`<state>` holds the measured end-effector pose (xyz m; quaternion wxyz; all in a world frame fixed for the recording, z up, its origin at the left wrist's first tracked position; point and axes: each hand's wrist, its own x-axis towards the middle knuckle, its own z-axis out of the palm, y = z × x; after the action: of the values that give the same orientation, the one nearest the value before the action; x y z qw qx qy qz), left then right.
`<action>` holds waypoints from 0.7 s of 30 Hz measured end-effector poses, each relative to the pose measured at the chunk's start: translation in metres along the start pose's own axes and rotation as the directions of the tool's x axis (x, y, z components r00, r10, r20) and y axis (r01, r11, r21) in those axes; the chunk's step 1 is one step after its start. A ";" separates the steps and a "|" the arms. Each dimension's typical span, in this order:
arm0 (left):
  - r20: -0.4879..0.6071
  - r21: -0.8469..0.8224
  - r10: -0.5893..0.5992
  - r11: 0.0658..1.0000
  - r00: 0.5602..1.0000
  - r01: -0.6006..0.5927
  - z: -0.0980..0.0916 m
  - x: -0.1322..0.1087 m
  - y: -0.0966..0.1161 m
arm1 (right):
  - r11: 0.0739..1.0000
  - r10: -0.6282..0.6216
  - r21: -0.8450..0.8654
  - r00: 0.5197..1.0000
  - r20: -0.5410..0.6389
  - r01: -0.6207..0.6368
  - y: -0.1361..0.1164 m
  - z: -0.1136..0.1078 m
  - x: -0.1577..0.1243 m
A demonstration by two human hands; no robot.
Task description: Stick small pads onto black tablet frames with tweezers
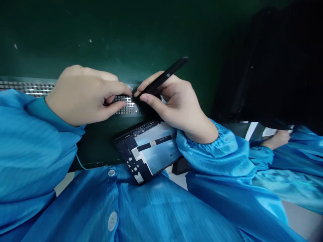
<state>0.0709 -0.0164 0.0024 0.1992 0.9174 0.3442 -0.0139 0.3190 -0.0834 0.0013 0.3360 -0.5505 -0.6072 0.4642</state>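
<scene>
My right hand [176, 97] grips slim black tweezers [168, 74], slanted with the back end up to the right. Their tips point down at a clear strip of small square pads [130, 107] in dark, shiny rows. My left hand [85, 92] is over that strip, fingers curled, index finger and thumb on it with a gap between them. Both hands' fingertips nearly meet there. Below my right wrist, an opened tablet-like device [156, 151] lies tilted over the table's near edge, showing a silvery panel and dark circuitry. My right sleeve covers its right corner.
The green table surface [113, 40] carries a few white specks. A large black object [275, 64] stands at the right. Beyond my right arm, a co-worker's hand [277, 139] and blue sleeve show beside a white label. A dark block [180, 165] sits near my lap.
</scene>
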 end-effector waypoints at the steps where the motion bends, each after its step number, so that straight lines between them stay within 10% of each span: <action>1: -0.009 0.013 0.008 1.000 1.000 -0.008 0.000 0.000 0.000 | 1.000 -0.010 -0.005 1.000 -0.003 0.010 0.001 0.001 -0.001; 12: 0.025 0.028 0.011 1.000 1.000 -0.011 -0.004 0.001 -0.002 | 0.961 0.063 0.270 0.998 -0.002 -0.060 -0.006 -0.011 -0.003; 15: 0.004 -0.033 -0.022 0.999 1.000 0.022 -0.008 -0.001 0.008 | 0.939 0.134 0.341 0.962 -0.240 -0.046 -0.010 -0.028 -0.047; 21: 0.081 0.117 -0.109 0.988 0.991 0.099 -0.002 -0.020 0.076 | 0.958 0.274 0.244 0.734 -0.621 -0.152 0.006 -0.033 -0.186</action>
<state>0.1040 -0.0801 0.0349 0.1607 0.9065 0.3813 -0.0837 0.3828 -0.2593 0.0259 0.5168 -0.7108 -0.3423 0.3323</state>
